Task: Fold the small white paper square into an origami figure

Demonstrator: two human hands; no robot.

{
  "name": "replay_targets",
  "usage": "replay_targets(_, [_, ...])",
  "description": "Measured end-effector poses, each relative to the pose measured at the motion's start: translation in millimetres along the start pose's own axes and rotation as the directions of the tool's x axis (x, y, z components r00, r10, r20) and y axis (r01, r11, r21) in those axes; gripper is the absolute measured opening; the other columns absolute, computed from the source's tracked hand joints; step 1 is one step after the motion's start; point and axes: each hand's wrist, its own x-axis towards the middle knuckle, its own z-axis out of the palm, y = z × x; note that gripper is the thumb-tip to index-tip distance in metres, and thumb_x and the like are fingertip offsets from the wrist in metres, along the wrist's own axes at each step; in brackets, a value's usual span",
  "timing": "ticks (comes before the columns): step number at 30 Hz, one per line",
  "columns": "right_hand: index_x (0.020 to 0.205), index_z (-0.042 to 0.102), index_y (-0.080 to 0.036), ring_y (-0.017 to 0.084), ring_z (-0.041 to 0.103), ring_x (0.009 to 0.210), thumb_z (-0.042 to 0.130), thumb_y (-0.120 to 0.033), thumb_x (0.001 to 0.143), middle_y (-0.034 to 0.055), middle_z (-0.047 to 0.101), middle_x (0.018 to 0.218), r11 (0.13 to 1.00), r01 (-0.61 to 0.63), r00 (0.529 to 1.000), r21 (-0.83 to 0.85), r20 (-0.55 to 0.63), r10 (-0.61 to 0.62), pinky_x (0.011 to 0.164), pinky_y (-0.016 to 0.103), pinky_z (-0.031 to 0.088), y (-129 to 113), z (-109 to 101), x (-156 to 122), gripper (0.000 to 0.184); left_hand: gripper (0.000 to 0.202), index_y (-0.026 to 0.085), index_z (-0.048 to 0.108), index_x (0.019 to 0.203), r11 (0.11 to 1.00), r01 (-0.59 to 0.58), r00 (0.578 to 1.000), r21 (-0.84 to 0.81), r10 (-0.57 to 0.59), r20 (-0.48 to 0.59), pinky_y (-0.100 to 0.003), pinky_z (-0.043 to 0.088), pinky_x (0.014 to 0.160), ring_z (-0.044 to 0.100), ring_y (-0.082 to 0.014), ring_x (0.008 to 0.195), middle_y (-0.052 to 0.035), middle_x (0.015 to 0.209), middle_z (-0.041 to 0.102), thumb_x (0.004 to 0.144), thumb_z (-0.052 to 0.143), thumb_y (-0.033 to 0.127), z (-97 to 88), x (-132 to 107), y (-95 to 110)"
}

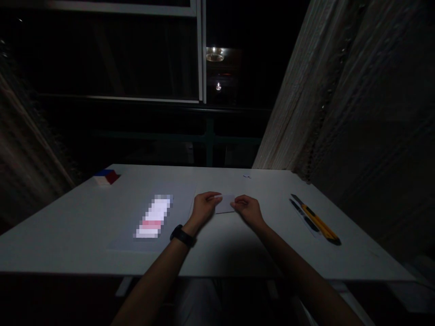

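Observation:
A small white piece of paper (224, 204) is held up between both hands, a little above the white table (217, 258). My left hand (205, 208), with a dark band at the wrist, pinches its left edge between thumb and fingers. At the opposite edge my right hand (249, 209) grips it the same way, fingers curled. Left of my left hand lies a lit, blurred-out phone-like screen (154, 217) on a larger pale sheet (122, 242).
A yellow utility knife (319, 222) lies at the right beside a slim dark-handled blade (306, 218). A red, white and blue cube (106, 177) stands at the far left corner. Small scraps (247, 176) lie near the back edge. Curtains (288, 90) flank a dark window.

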Motion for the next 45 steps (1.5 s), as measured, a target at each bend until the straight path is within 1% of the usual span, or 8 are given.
replay_targets(9, [0.062,0.064,-0.015,0.014,0.054,0.048,0.069,-0.035,0.055,0.001,0.061,0.052,0.999,-0.015,1.0,-0.046,-0.013,0.014,0.047,0.025,0.041,-4.2,0.4,-2.2,0.022,0.038,0.011,0.066,0.086,0.991,0.043,0.999,-0.128,-0.041,0.014,-0.029,0.046,0.071,0.06,-0.0197,0.077,-0.0103,0.082,0.066,0.06,0.067,0.039,-1.3,0.3,3.1])
replay_targets(16, [0.065,0.067,-0.017,0.021,0.062,0.077,0.07,-0.028,0.054,0.0066,0.069,0.081,0.989,0.137,0.989,0.051,-0.069,-0.133,0.073,0.034,0.047,-5.6,-3.0,-0.2,0.016,0.042,0.012,0.06,0.098,0.839,0.323,0.923,-0.437,-0.178,0.341,-0.037,0.044,0.082,0.059,-0.0221,0.089,-0.0126,0.098,0.062,0.067,0.062,0.041,-7.4,-3.7,7.7])
replay_targets(20, [0.061,0.065,-0.017,0.021,0.061,0.087,0.064,-0.023,0.06,0.0087,0.067,0.094,0.975,0.206,0.978,0.08,-0.002,-0.206,0.082,0.036,0.045,-2.3,-2.7,0.2,0.006,0.042,0.009,0.061,0.096,0.782,0.385,0.9,-0.49,-0.201,0.387,-0.035,0.044,0.08,0.056,-0.0243,0.094,-0.0167,0.102,0.06,0.07,0.059,0.042,-9.9,-4.5,10.8])
replay_targets(24, [0.064,0.066,-0.017,0.021,0.061,0.089,0.061,-0.02,0.063,0.0088,0.066,0.097,0.971,0.238,0.971,0.035,0.024,-0.239,0.085,0.037,0.044,-0.6,-3.2,0.0,0.006,0.039,0.009,0.062,0.095,0.806,0.347,0.913,-0.479,-0.172,0.371,-0.031,0.042,0.079,0.055,-0.0236,0.097,-0.0158,0.105,0.06,0.067,0.063,0.036,-9.5,-5.1,12.1])
replay_targets(28, [0.084,0.068,-0.021,0.022,0.055,0.1,0.066,-0.02,0.06,0.0081,0.06,0.109,0.964,0.262,0.958,-0.043,0.134,-0.254,0.086,0.036,0.043,-3.9,-4.7,-2.7,0.024,0.038,0.011,0.063,0.097,0.836,0.287,0.902,-0.467,-0.072,0.426,-0.032,0.039,0.084,0.055,-0.0222,0.096,-0.0133,0.103,0.061,0.063,0.068,0.026,-7.4,-6.8,12.0])
replay_targets(33, [0.088,0.068,-0.021,0.023,0.054,0.101,0.067,-0.02,0.058,0.0083,0.055,0.116,0.953,0.26,0.941,-0.154,0.26,-0.215,0.082,0.036,0.045,-5.0,-3.9,-5.3,0.03,0.041,0.011,0.063,0.097,0.89,0.283,0.92,-0.358,-0.146,0.364,-0.029,0.041,0.077,0.056,-0.0203,0.089,-0.0133,0.101,0.061,0.06,0.07,0.024,-9.3,-6.5,13.2])
replay_targets(38, [0.083,0.069,-0.02,0.02,0.058,0.091,0.055,-0.015,0.066,0.0071,0.063,0.098,0.958,0.274,0.942,-0.08,0.222,-0.251,0.082,0.036,0.046,-2.9,-3.4,-2.3,0.022,0.044,0.013,0.062,0.102,0.893,0.242,0.917,-0.38,-0.082,0.391,-0.028,0.041,0.073,0.056,-0.0187,0.086,-0.0143,0.111,0.056,0.062,0.068,0.029,-13.2,-8.4,18.8])
replay_targets(45, [0.087,0.067,-0.021,0.02,0.059,0.086,0.071,-0.021,0.054,0.006,0.061,0.094,0.981,0.183,0.958,0.062,0.212,-0.192,0.077,0.034,0.048,2.2,-2.9,-2.2,0.033,0.042,0.01,0.063,0.096,0.909,0.244,0.91,-0.337,-0.095,0.403,-0.029,0.042,0.071,0.057,-0.0182,0.079,-0.0122,0.092,0.063,0.06,0.069,0.029,-10.2,-8.2,15.1])
